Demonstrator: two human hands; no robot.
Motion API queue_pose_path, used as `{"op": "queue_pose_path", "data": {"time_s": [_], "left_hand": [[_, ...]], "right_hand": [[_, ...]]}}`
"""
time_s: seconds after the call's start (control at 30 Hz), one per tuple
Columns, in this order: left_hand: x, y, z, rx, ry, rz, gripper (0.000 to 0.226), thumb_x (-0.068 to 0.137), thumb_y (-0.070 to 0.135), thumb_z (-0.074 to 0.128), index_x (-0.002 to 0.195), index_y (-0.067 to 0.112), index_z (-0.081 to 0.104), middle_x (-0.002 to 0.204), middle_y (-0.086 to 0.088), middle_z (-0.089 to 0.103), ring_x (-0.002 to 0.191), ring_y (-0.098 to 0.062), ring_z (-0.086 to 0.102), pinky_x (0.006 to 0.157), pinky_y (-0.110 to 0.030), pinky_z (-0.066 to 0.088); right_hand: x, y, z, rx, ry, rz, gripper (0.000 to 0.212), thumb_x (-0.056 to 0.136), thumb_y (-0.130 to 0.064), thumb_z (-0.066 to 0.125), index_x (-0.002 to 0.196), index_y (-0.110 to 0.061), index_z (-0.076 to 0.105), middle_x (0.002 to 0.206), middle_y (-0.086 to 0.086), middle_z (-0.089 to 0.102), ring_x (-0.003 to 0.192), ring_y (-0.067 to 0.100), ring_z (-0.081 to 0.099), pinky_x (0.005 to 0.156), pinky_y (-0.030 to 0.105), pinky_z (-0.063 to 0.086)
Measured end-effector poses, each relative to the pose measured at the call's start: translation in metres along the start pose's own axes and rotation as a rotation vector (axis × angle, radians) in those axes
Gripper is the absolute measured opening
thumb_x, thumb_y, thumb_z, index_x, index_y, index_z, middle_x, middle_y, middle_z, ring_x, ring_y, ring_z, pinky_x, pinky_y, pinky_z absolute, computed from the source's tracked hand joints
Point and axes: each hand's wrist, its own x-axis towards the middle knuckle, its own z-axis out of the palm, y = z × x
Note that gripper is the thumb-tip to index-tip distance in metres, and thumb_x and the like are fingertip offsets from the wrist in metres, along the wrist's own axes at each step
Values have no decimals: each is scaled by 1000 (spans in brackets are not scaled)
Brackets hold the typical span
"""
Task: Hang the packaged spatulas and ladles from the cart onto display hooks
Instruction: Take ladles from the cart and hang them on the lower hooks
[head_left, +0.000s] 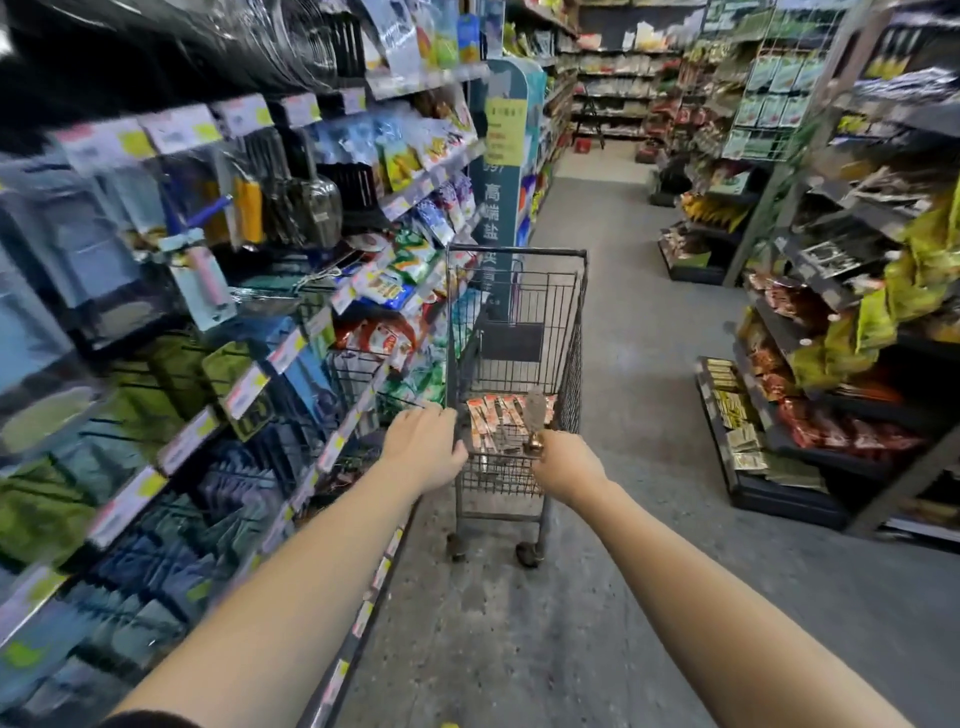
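Note:
A dark wire cart (569, 332) stands in the aisle ahead of me. Packaged utensils with red-and-white cards (493, 415) lie flat in its basket. My left hand (423, 452) grips the cart's near left rim. My right hand (566, 465) is closed around the handle of a packaged utensil (534, 415), whose grey head sticks up over the basket. On the left shelving, hooks carry packaged spatulas and ladles (311, 202). The picture is blurred, so package details are unclear.
Left shelving (249, 384) holds hanging packets, price tags and small wire baskets, close beside the cart. A teal sign column (501, 171) stands just past the cart. Snack shelves (841, 332) line the right side. Grey floor (639, 332) runs between them.

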Motion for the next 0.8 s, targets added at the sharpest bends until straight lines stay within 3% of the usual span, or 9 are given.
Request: {"op": "queue_pose_path", "data": {"time_s": [0.1, 0.23, 0.37, 0.57, 0.8], "left_hand": [[70, -12, 26, -17, -35, 20, 51, 99, 44, 48, 140, 14, 53, 137, -10, 59, 123, -30, 58, 103, -43, 49], [147, -23, 50, -8, -119, 52, 51, 101, 43, 46, 143, 14, 52, 139, -11, 57, 126, -31, 57, 105, -44, 47], [214, -25, 74, 15, -170, 73, 51, 100, 43, 47, 142, 14, 52, 137, -11, 58, 124, -31, 58, 103, -43, 48], [304, -11, 119, 6, -237, 119, 48, 99, 42, 49, 136, 12, 53, 130, -11, 60, 118, -33, 60, 98, -44, 48], [405, 12, 186, 2, -370, 133, 47, 98, 39, 47, 135, 12, 55, 126, -11, 62, 112, -31, 62, 96, -43, 51]], "right_hand": [[64, 10, 12, 39, -16, 71, 41, 89, -14, 52, 129, -14, 63, 115, 12, 72, 100, 32, 69, 81, 38, 58], [134, 25, 27, 83, -85, 175, 31, 88, -21, 52, 113, -13, 67, 109, 13, 73, 94, 32, 68, 82, 39, 60], [190, 45, 38, 137, -106, 261, 41, 89, -19, 54, 127, -13, 66, 112, 15, 72, 99, 34, 69, 88, 40, 60], [281, 84, 62, 216, -112, 365, 33, 90, -20, 59, 122, -13, 65, 104, 12, 70, 89, 32, 71, 80, 44, 63], [392, 132, 96, 309, -148, 439, 32, 93, -18, 63, 123, -9, 58, 111, 12, 69, 91, 28, 64, 84, 43, 60]]}}
